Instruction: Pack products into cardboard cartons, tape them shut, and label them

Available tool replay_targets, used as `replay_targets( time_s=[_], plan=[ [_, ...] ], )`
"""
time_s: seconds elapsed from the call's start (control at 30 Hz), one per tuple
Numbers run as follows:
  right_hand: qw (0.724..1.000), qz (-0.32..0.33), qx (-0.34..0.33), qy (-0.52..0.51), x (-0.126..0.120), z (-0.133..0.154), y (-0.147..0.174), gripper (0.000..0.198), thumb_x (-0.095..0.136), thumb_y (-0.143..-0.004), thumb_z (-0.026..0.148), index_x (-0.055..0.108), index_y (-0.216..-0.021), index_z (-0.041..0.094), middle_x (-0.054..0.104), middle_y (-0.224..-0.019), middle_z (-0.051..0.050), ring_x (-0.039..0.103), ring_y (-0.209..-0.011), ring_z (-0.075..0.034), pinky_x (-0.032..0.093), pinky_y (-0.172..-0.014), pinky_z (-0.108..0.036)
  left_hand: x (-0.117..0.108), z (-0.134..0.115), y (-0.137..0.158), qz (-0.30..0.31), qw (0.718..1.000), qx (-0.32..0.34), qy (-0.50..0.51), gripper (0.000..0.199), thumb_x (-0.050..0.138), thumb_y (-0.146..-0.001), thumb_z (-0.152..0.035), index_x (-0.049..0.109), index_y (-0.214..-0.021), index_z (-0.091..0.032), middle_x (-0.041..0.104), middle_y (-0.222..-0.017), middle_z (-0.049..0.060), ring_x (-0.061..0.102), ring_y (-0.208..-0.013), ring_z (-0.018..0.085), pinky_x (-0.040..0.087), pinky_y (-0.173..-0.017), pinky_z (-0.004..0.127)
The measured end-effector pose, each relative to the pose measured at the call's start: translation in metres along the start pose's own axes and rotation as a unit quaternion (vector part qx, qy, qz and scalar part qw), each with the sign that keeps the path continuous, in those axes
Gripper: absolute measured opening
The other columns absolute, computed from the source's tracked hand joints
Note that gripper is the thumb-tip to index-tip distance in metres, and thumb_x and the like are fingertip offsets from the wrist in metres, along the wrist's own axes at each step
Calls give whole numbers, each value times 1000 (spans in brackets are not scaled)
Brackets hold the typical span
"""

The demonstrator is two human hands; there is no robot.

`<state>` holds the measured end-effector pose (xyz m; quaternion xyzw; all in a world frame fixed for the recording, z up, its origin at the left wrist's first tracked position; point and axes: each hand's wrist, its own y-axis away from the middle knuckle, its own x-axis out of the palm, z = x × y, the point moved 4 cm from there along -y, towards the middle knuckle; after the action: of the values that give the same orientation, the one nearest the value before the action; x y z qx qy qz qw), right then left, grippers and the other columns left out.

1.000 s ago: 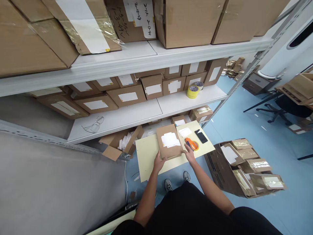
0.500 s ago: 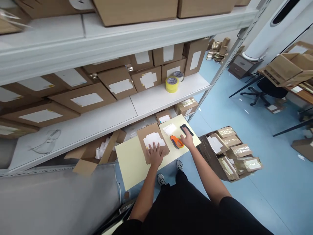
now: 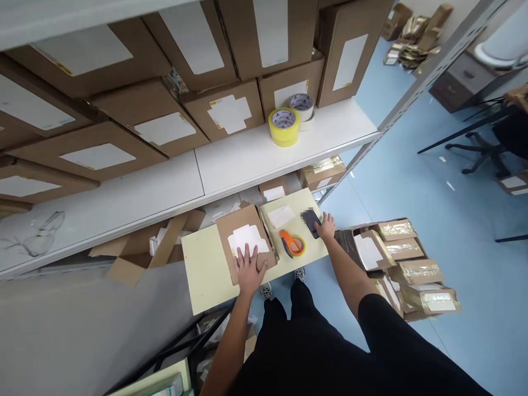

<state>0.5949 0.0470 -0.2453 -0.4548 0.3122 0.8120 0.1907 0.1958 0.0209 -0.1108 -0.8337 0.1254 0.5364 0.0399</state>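
Note:
My left hand lies with its fingers spread on a flat brown cardboard box. The fingers cover the lower part of the box's white label. At the board's right edge, my right hand is beside a dark phone. Its thumb touches the phone's lower right side, and the other fingers extend past it. Between the hands lie an orange-handled tool, a yellow tape roll partly under it, and white paper slips. All rest on a pale yellow board.
Behind the board, a shelf holds labelled boxes, yellow tape, white tape and clear glasses. A carton of taped parcels stands right on the floor. An open box sits under the shelf.
The view has tipped down and closer. My right hand has shifted from over the phone to its right side, and the phone has turned more upright. My left hand stays on the box.

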Motion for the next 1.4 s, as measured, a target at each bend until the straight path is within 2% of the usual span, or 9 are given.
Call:
replay_targets(
  time_s=[0.17,0.37,0.53,0.6,0.73,0.9,1.07,1.27,1.4],
  plan=[
    [999,-13,-28,8,17,0,-3,78,62,-88,38,35,-158,17,28,-168,-20,25,-152,-40,29,-117,-55,-1,2,2,-8,1000,-16,5,68,59,-96,-51,44,-159,-30,24,-172,5,3,-161,37,4,-129,59],
    [995,-70,-55,-36,4,24,12,68,51,-94,40,39,-155,13,33,-165,-22,29,-150,-38,33,-117,-55,-2,-1,-1,-2,999,-33,14,67,61,-94,-53,49,-156,-30,27,-171,3,5,-161,36,6,-129,59],
    [974,91,-199,-56,23,90,21,49,55,-95,40,60,-139,20,64,-137,-15,55,-131,-31,45,-109,-42,-4,-5,-1,-7,998,-48,46,65,62,-93,-50,50,-154,-32,28,-171,1,6,-161,35,5,-129,58],
    [975,113,-190,-38,33,112,17,57,60,-93,46,56,-143,19,62,-140,-17,55,-130,-33,47,-104,-41,-4,-5,0,-11,996,-58,65,64,64,-92,-49,52,-153,-33,29,-170,0,7,-161,35,4,-130,56],
    [991,94,-99,4,50,135,-2,75,71,-86,53,49,-145,11,58,-139,-27,58,-126,-38,50,-96,-43,-3,-3,1,-20,994,-56,94,63,67,-90,-48,54,-151,-35,31,-170,-1,8,-161,35,2,-131,54],
    [994,88,-58,8,59,139,-12,50,72,-87,43,59,-125,13,71,-113,-23,70,-99,-33,52,-78,-38,-1,-1,3,-35,992,-49,112,62,68,-91,-46,55,-150,-36,33,-169,0,10,-161,36,5,-130,57],
    [991,89,-97,22,42,142,-3,25,55,-99,36,68,-107,16,75,-99,-20,72,-90,-29,48,-74,-36,-1,-1,3,-27,995,-46,86,61,67,-92,-45,55,-150,-33,34,-169,2,10,-161,35,6,-130,56],
    [985,71,-158,14,0,148,21,33,51,-100,40,69,-79,21,75,-83,-14,70,-82,-25,43,-68,-31,-2,4,4,-44,993,-40,100,59,67,-91,-46,57,-148,-33,38,-167,2,15,-160,33,9,-130,56],
    [981,47,-185,-45,-32,142,42,37,54,-95,48,60,-68,24,68,-68,-8,63,-68,-23,35,-63,-30,-12,-1,-8,-71,986,-67,133,53,64,-92,-42,63,-142,-26,41,-165,6,22,-158,34,21,-128,57]
  ],
)
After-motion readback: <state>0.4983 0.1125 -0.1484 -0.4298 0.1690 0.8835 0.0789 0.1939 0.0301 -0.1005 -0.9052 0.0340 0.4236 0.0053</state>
